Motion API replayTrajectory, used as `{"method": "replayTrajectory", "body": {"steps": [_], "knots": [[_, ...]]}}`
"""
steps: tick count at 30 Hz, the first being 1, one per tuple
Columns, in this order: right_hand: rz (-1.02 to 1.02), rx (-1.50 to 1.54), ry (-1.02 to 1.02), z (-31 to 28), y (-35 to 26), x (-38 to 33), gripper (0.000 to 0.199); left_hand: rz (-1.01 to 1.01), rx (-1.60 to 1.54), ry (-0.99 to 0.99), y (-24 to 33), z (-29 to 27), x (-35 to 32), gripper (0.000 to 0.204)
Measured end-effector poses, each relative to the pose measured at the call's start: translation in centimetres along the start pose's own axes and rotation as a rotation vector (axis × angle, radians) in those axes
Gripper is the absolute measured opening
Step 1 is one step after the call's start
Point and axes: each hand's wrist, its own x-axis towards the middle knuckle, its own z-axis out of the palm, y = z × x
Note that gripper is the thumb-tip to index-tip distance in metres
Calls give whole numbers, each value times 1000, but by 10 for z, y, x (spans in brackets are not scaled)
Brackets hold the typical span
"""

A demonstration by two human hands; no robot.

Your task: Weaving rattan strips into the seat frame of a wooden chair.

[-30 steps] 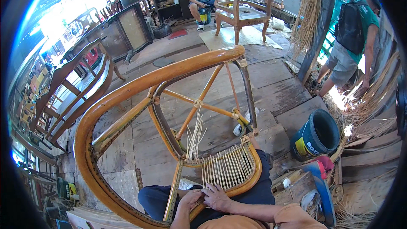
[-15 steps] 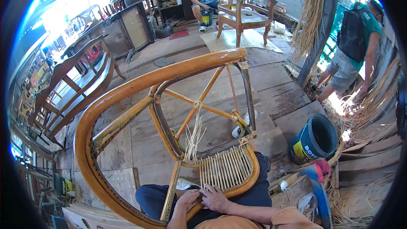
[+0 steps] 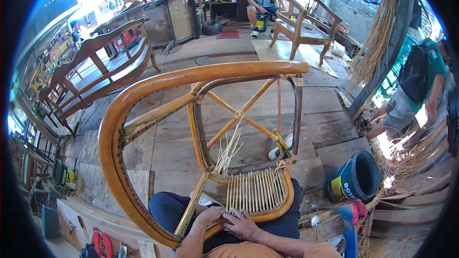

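A rattan chair frame (image 3: 111, 119) with glossy orange-brown poles lies tilted across my lap. Pale rattan strips (image 3: 256, 191) run side by side over its small lower panel. Loose strip ends (image 3: 230, 150) stick up near the panel's far left corner. At the panel's near left edge, my left hand (image 3: 210, 216) is closed, its fingertips close to a thin pale strip; what they pinch is too small to make out. Just right of it, my right hand (image 3: 243, 224) curls its fingers over the near rail, beside the last strips. The two hands almost touch.
A dark bucket (image 3: 354, 177) stands right of my knee. Wooden chairs (image 3: 299, 31) and a bench (image 3: 103, 74) stand farther off. One person (image 3: 262, 0) sits at the back; another (image 3: 416, 79) bends at right over loose fibres (image 3: 416, 157). Tools, including a red ring-shaped item (image 3: 102, 243), lie lower left.
The view has shifted, so the surroundings sit farther right. Both hands stay at the same edge of the panel, with slight finger movement. The person at right has bent farther right.
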Motion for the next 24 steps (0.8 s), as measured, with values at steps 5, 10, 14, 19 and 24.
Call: {"method": "replayTrajectory", "body": {"steps": [5,10,14,19,24], "knots": [[5,1,9,10,0,6,19,5,-112,-67,-4,-4,-3,13],[-8,-46,-6,13,2,6,17,-2,-23,-43,-9,-6,6,19],[11,-7,5,8,0,6,16,0,8,-96,-19,-14,14,17],[26,-8,16,10,2,5,16,-43,-4,-26,-12,-6,12,16],[45,-16,48,7,-1,4,12,-83,-21,22,0,0,2,13]]}}
